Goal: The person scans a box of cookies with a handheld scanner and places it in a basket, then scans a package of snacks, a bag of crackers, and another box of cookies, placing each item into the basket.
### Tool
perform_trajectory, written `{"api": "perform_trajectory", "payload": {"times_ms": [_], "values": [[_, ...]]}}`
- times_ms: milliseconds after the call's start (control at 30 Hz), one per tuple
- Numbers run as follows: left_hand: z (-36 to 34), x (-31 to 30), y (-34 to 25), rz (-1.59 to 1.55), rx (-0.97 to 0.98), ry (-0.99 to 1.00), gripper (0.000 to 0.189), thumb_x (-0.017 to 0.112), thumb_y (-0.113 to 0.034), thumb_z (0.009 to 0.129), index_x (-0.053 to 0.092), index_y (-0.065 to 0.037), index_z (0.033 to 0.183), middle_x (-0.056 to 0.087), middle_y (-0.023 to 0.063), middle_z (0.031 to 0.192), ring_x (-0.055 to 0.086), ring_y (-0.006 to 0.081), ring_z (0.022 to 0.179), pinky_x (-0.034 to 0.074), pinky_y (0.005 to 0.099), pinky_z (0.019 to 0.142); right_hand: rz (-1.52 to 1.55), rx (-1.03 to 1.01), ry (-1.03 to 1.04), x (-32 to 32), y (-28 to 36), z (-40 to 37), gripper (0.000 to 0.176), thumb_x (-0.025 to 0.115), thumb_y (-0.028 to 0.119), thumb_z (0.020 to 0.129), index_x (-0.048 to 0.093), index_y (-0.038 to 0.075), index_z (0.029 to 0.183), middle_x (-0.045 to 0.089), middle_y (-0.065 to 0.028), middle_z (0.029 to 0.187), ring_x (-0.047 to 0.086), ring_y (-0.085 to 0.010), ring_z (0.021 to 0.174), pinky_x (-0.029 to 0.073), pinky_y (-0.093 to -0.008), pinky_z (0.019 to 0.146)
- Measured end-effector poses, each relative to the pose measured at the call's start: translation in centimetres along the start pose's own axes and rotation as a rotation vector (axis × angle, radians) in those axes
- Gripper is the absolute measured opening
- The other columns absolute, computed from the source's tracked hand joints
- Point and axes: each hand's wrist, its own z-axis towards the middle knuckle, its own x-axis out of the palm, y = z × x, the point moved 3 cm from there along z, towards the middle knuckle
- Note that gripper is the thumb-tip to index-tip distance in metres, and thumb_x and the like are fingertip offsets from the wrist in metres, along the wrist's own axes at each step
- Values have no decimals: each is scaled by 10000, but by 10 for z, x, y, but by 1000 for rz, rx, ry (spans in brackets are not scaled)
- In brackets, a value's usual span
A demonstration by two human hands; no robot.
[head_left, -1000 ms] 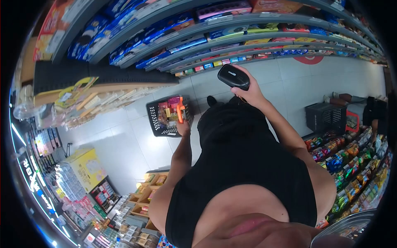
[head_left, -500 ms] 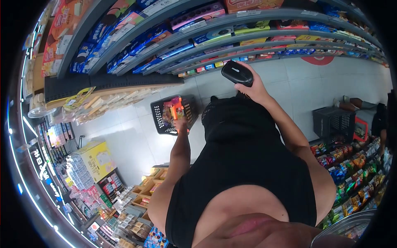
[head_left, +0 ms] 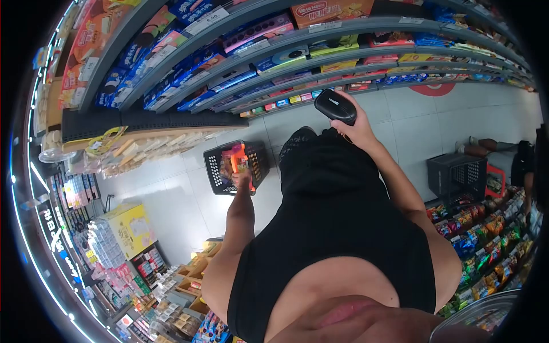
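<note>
My left hand (head_left: 241,180) is closed on the orange handle (head_left: 239,158) of a dark shopping basket (head_left: 260,164). The basket hangs low at my left side, over the pale tiled floor, and colourful packets (head_left: 227,166) show inside its perforated walls. On the other side, in front of my hip, my right hand (head_left: 359,126) wraps round a rounded black object (head_left: 335,107) with a small white logo. I cannot tell what kind of object it is. One dark shoe (head_left: 300,137) shows beyond my trousers.
Shelves of boxed biscuits (head_left: 257,37) curve across the front. Another dark basket with a red handle (head_left: 457,176) stands at right beside a person (head_left: 519,166). Bagged snacks (head_left: 486,246) fill a rack nearby. A yellow display box (head_left: 130,228) stands at left on the grey floor (head_left: 177,211).
My shoe has come into view ahead of my trousers. The basket and my left hand have shifted slightly left and back in view, and the black object has moved slightly right.
</note>
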Motion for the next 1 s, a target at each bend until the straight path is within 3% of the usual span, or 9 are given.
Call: {"api": "perform_trajectory", "payload": {"times_ms": [500,633,767,800,833,900,1000], "values": [[-27,-10,-6,99,-23,50,1404,799,-682,693,-17,-66,1655,102,219,1710,183,447,1562,241,696,1198,-67,20,113,35,-2,41,808,842,132,868,430,24,1554,532,-141,1520,531,-213,1384,429,-347,1142],[-37,-19,-13,131,-39,37,1393,770,-701,710,-23,-75,1668,80,205,1734,168,453,1575,221,712,1201,-34,36,143,54,-8,48,811,845,147,866,431,26,1553,544,-138,1500,548,-209,1348,443,-346,1116],[-40,-19,-14,131,-50,-7,1354,730,-731,729,17,-76,1675,88,214,1744,158,466,1585,200,714,1207,-29,103,138,70,-15,58,804,837,132,870,430,54,1559,599,-117,1398,651,-153,1064,545,-293,872],[-45,-24,-17,176,-68,-27,1396,790,-742,698,22,-80,1657,110,156,1737,183,446,1573,259,707,1194,-14,130,139,76,-17,64,802,835,128,871,430,64,1561,614,-110,1366,667,-133,980,562,-276,795],[-54,-30,-18,173,-55,-17,1351,755,-724,754,-11,-83,1664,140,148,1739,208,450,1567,242,702,1205,-25,124,138,85,-18,66,799,832,126,873,431,75,1562,621,-102,1344,657,-118,928,551,-264,744],[-48,-27,-17,184,-47,-29,1289,674,-702,776,9,-60,1674,118,219,1740,166,486,1579,194,711,1215,-48,93,120,100,-19,79,795,828,122,876,432,96,1565,636,-88,1298,637,-87,825,528,-240,642],[-50,-34,-20,148,-50,-26,1191,723,-618,778,149,-31,1641,177,221,1722,220,488,1558,199,709,1213,-68,127,152,126,-18,93,787,830,139,881,436,93,1561,628,-90,1321,651,-106,927,548,-252,700]]}}
